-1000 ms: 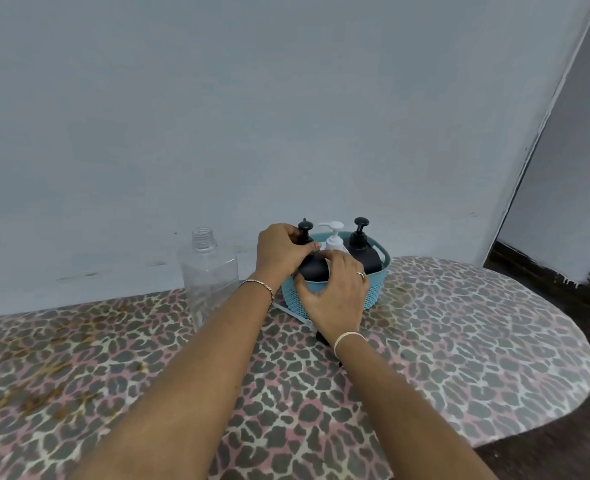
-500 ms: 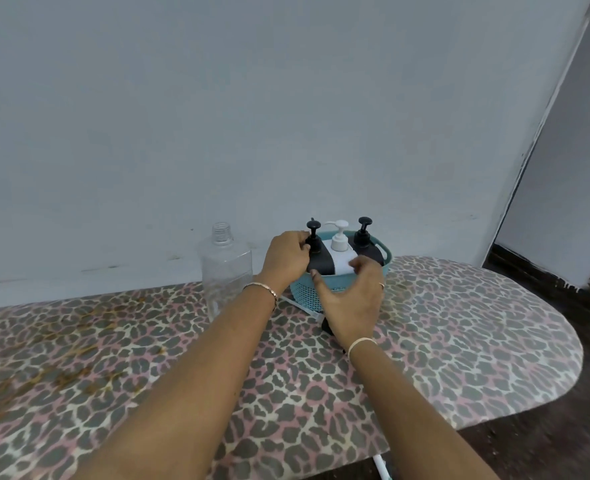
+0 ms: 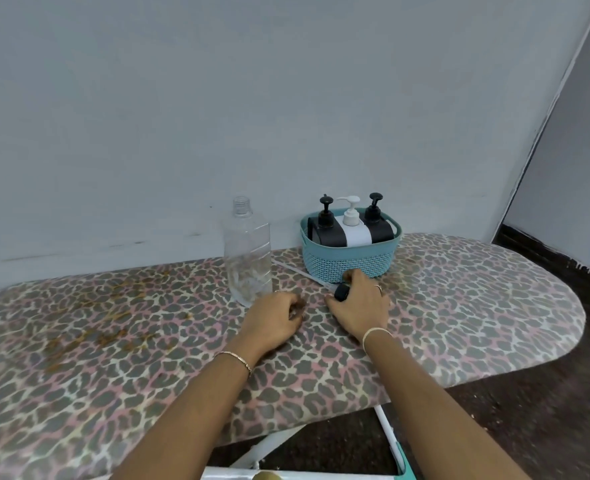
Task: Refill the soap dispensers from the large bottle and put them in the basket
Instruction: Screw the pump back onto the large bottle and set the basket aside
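Starting at the left of the frame, rusty stains (image 3: 113, 323) mark the spotted board (image 3: 477, 306). Left of centre the large bottle (image 3: 248, 251) stands upright, uncapped and nearly empty, so pouring looks finished. Just below it the left hand (image 3: 272, 320) rests on the board, fingers loosely curled around nothing, probably idle. Right of it a black pump cap (image 3: 342, 292) with its clear tube (image 3: 297, 270) lies on the board. The right hand (image 3: 361, 304) covers the cap, likely to refit the bottle, though I cannot tell whether it pinches it. Behind, right of centre, the basket (image 3: 350, 263) holds all three dispensers (image 3: 355, 233) upright, side by side.
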